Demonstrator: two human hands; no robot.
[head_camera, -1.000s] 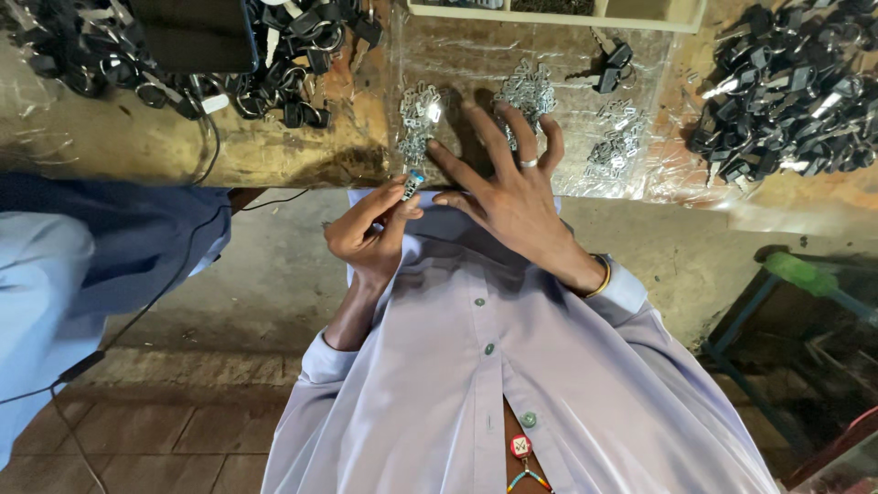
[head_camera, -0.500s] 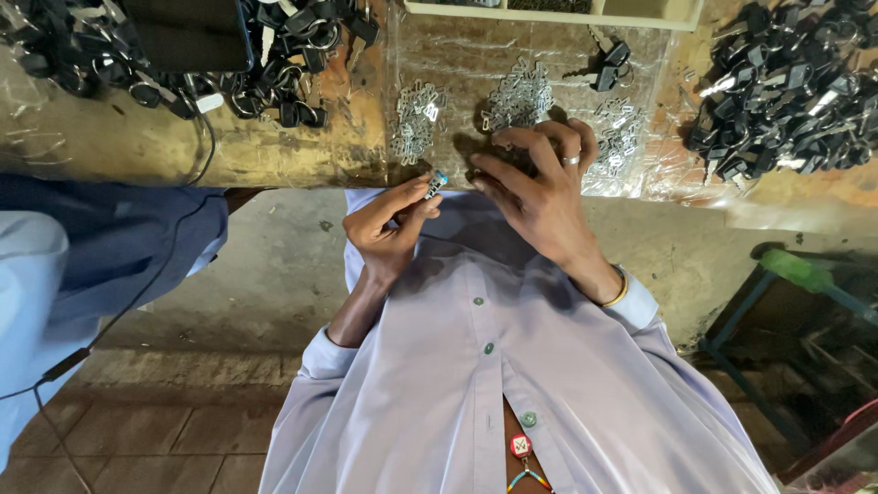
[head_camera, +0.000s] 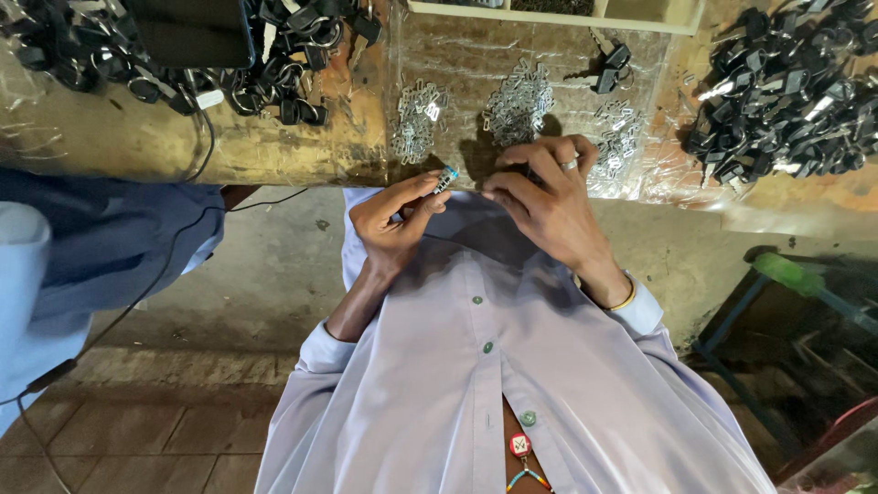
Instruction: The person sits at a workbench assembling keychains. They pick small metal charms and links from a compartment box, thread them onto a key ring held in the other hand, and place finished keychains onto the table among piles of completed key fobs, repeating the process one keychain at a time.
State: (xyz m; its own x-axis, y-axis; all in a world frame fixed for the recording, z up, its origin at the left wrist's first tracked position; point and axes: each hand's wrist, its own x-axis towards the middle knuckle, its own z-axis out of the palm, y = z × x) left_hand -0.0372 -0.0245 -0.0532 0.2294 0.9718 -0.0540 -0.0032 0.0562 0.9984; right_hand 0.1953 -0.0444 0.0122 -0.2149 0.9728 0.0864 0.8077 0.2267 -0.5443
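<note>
Small metal piece with a blue tip pinched between thumb and fingers of left hand, at the worktop edge. Right hand fingers curled on a dark object, mostly hidden. Beyond: three heaps of silver parts on clear plastic; black key piles either side

I could not tell what my right hand pinched; its curled fingers hid it. The heap of black plastic key heads, right of that hand, ran off the frame's edge. The small silver metal pieces above it were too tiny to identify.
</note>
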